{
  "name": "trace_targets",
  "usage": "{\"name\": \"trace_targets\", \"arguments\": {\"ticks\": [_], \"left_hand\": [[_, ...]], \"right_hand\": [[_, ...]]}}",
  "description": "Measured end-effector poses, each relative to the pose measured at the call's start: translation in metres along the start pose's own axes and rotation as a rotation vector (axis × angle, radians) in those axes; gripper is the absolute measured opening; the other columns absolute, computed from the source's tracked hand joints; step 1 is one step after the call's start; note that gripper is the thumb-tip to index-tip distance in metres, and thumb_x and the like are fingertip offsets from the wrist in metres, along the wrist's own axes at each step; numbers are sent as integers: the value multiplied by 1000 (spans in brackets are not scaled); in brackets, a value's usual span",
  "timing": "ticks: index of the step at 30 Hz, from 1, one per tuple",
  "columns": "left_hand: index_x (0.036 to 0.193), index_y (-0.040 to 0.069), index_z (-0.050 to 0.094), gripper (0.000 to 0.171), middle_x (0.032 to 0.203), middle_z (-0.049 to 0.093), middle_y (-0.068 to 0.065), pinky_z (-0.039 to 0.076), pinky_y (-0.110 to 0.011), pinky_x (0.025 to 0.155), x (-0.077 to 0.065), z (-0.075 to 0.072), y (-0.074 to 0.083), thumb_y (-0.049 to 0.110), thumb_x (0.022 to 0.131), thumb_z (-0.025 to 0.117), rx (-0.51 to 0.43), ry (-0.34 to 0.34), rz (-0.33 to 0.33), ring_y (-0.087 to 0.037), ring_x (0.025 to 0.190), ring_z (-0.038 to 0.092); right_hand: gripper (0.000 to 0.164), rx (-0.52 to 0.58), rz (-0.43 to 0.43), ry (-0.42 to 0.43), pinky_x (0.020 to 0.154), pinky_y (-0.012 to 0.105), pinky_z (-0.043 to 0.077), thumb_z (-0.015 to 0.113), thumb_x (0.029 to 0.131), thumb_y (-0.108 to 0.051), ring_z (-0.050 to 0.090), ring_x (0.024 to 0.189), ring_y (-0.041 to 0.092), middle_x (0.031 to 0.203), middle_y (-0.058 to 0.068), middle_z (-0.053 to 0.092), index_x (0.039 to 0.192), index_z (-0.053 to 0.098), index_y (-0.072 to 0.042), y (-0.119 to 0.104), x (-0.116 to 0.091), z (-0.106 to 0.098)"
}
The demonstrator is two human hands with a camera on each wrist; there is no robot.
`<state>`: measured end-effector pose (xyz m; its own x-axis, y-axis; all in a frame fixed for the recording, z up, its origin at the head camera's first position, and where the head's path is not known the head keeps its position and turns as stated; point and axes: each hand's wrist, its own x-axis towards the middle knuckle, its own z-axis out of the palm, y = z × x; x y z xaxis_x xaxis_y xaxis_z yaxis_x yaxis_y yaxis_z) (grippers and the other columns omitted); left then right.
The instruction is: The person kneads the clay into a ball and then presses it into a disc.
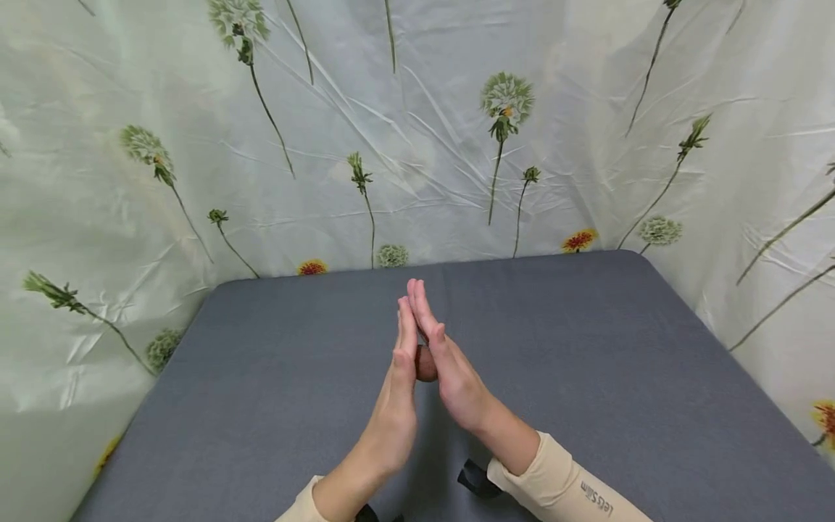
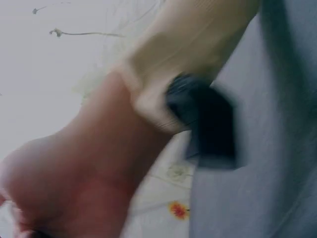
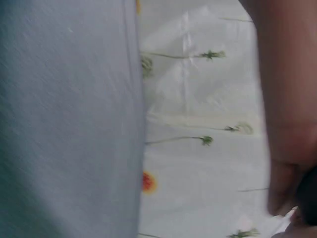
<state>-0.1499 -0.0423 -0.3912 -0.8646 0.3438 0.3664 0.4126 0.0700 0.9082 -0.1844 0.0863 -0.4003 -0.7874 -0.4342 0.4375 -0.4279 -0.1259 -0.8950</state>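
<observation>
A small brown ball (image 1: 427,364) sits between my two palms in the head view, its lower part showing above the wrists. My left hand (image 1: 393,406) presses against it from the left, fingers straight and pointing up and away. From the right, my right hand (image 1: 462,384) leans in against the ball, also with straight fingers. The fingertips of both hands come together above the ball like a tent. Blurred skin of a hand (image 2: 84,183) and a dark edge at the bottom show in the left wrist view. In the right wrist view, a hand (image 3: 292,124) fills the right side.
Under the hands lies a table with a dark grey cover (image 1: 293,384). Behind and beside it hangs a pale, creased curtain (image 1: 430,145) printed with dandelions and flowers. A black wrist-worn device (image 1: 478,478) shows by the cream right sleeve (image 1: 554,478).
</observation>
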Motion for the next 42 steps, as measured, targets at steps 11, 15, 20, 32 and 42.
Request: {"name": "trace_targets", "arguments": {"ticks": [11, 15, 20, 32, 42], "left_hand": [[170, 35, -15, 78, 180, -9, 17, 32, -55, 127, 24, -20, 0, 76, 105, -3, -112, -1, -62, -21, 155, 43], [171, 27, -17, 78, 180, -12, 13, 2, -62, 134, 16, -13, -5, 71, 107, -6, -174, -63, -74, -26, 169, 10], [169, 24, -22, 73, 178, -23, 9, -12, -69, 128, 1, 1, -4, 65, 109, -8, -174, -133, -31, -23, 166, -22], [170, 36, -17, 77, 180, -12, 15, 28, -24, 125, 16, -18, 13, 75, 104, -7, -46, 11, 53, -16, 167, 13], [171, 26, -14, 66, 180, -16, 11, 2, -36, 135, -3, -10, -5, 55, 113, -7, -99, -66, -17, -23, 169, -1]], "right_hand": [[65, -21, -172, -6, 132, 17, -3, -1, 117, -44, -14, 168, 18, 182, 5, -11, 172, -6, -11, -12, -25, 19], [67, -59, -214, -4, 133, 23, -5, 1, 117, -47, -8, 169, 22, 182, 7, -6, 172, -7, -10, -18, -18, 11], [73, -61, -111, 20, 135, 36, 0, 1, 114, -59, -2, 170, 19, 183, -3, -2, 173, -9, -17, -15, -6, -2], [63, 38, -84, -41, 135, 28, -3, 0, 118, -43, -16, 167, 16, 181, 0, -16, 171, -15, -12, -3, -25, 23], [65, -128, -260, -6, 134, 23, -1, 6, 118, -44, -4, 169, 21, 182, 13, -7, 172, -10, -11, -16, -15, 14]]}}
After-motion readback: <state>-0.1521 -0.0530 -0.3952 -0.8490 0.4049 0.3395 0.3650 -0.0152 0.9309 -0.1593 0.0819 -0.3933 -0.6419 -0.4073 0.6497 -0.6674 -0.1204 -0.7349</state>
